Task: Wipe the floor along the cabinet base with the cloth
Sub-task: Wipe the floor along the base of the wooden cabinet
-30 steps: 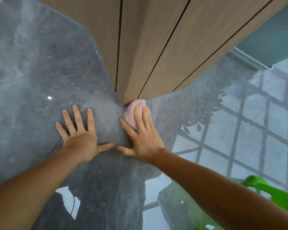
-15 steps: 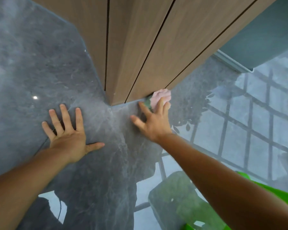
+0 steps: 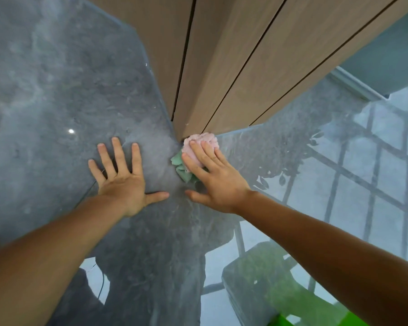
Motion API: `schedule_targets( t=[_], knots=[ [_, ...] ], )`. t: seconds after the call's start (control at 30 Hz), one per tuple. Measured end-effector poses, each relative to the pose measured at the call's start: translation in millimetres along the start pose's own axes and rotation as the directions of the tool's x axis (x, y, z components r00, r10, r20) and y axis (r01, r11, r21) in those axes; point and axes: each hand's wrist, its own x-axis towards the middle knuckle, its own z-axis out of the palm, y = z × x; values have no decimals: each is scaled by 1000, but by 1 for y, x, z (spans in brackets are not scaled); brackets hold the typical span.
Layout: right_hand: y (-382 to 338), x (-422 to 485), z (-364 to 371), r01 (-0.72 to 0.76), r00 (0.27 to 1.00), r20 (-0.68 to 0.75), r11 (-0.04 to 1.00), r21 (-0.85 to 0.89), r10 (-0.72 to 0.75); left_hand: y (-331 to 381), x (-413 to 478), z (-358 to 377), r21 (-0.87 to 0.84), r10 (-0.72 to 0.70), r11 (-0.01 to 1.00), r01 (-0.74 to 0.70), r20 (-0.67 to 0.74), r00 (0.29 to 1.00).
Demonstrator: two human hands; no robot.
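Observation:
A pink and green cloth [image 3: 199, 140] lies bunched on the glossy grey floor [image 3: 57, 90], pressed against the corner of the wooden cabinet base [image 3: 222, 90]. My right hand [image 3: 216, 177] lies flat on top of the cloth, fingers spread over it and pointing at the cabinet. My left hand [image 3: 121, 177] rests palm-down on the bare floor to the left of the cloth, fingers apart and holding nothing. The green part of the cloth sticks out to the left from under my right fingers.
The cabinet base runs away from its corner both to the upper left and to the upper right. A bright green plastic object [image 3: 316, 321] sits at the bottom right edge. The floor on the right mirrors a window grid and leaves.
My right hand slid the cloth right along the cabinet base, then back left to the corner. My left hand stayed planted on the floor.

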Motion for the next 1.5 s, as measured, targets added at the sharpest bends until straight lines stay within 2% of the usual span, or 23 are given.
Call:
schedule_targets(
  t=[0.17,0.33,0.43,0.53,0.57,0.63,0.7,0.77,0.83,0.93,1.13,1.27,1.5],
  knots=[
    [-16,13,9,85,996,25,977,-196,-82,-2,2,5,-18,4,1000,-5,-46,999],
    [-18,18,4,216,973,141,939,-267,-183,-3,4,8,-22,40,999,-41,-59,997],
    [-26,26,3,278,956,174,918,-283,-236,-17,5,8,-1,123,992,-123,-50,991],
    [-33,44,2,295,954,143,913,-281,-264,-52,3,8,81,268,963,-258,-166,949],
    [-37,53,2,274,961,125,924,-266,-249,-66,1,7,95,263,964,-247,-235,936],
    [-49,79,1,166,985,86,965,-203,-151,-94,0,4,-8,102,994,-113,-373,922],
    [-60,111,-1,10,998,65,993,-114,-3,-117,9,-2,-129,-105,990,54,-422,901],
    [-67,141,-2,-96,994,45,993,-73,100,-135,26,-11,-156,-215,974,162,-433,876],
    [-65,163,-2,-130,991,13,988,-81,131,-145,43,-22,-188,-268,961,204,-431,862],
    [-56,184,-1,-126,988,-91,991,-53,121,-139,58,-33,-216,-310,947,237,-428,849],
    [-47,253,-8,-215,953,-226,976,-28,203,-126,60,-22,-179,-304,953,246,-556,773],
    [-39,315,-30,-278,936,-220,960,18,275,-127,60,-21,-175,-313,950,261,-576,755],
    [-24,362,-53,-243,954,-190,969,-41,232,-126,59,-22,-168,-307,951,258,-576,758]
  ],
)
